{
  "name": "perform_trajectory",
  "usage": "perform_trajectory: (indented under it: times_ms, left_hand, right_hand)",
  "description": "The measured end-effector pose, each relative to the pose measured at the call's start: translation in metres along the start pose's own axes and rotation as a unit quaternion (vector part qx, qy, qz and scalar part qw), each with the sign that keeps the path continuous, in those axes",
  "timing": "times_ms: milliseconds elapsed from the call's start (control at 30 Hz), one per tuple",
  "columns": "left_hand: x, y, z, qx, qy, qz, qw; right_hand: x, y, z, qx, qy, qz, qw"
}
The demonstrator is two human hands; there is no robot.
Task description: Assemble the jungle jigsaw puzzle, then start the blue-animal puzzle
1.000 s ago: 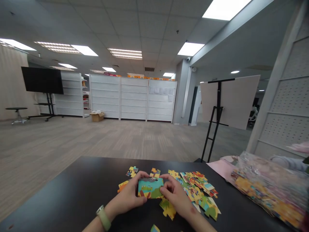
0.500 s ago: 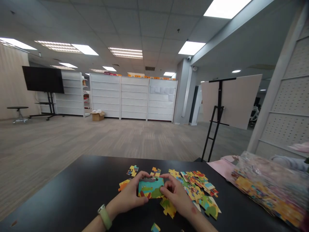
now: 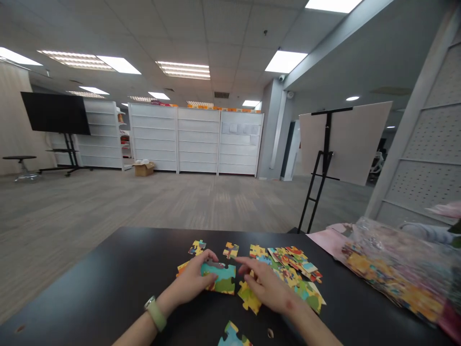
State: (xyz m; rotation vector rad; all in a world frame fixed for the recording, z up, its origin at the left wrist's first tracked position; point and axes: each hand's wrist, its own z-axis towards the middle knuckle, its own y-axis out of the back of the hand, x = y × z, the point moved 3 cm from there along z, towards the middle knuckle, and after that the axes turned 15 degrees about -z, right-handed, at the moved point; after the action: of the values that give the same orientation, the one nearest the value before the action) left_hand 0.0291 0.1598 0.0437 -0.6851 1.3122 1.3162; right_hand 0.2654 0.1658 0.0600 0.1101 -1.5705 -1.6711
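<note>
My left hand has its thumb over a joined section of jigsaw puzzle, with its fingers curled at the far edge. That section is teal and green and looks to lie low over the table. My right hand is apart from it, fingers spread, with nothing visible between them. Beneath and beside the right hand lies a yellow-green puzzle piece. Beyond the hands are a yellow piece with a figure and another piece. A teal piece shows at the bottom edge.
A heap of loose puzzle pieces spreads to the right on the black table. At the far right sits a clear plastic bag with more pieces, beside pink paper. An easel stands behind the table.
My right hand has let go of the joined puzzle section and its fingers have opened. The section has shifted slightly left with my left hand. The view has tilted down a little.
</note>
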Motion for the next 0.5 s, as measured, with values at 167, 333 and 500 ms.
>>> perform_trajectory:
  times_ms: [167,333,500]
  left_hand:
    - [0.000,0.000,-0.004,0.029,0.010,0.106,0.994]
    - [-0.005,0.001,-0.005,0.030,-0.034,0.167,0.985]
    - [-0.014,-0.001,-0.009,0.144,-0.043,0.148,0.978]
  right_hand:
    - [-0.011,0.014,-0.015,0.112,-0.020,-0.086,0.990]
    - [-0.011,0.016,-0.015,0.133,-0.044,-0.088,0.986]
    - [-0.011,0.015,-0.011,0.101,-0.061,-0.091,0.989]
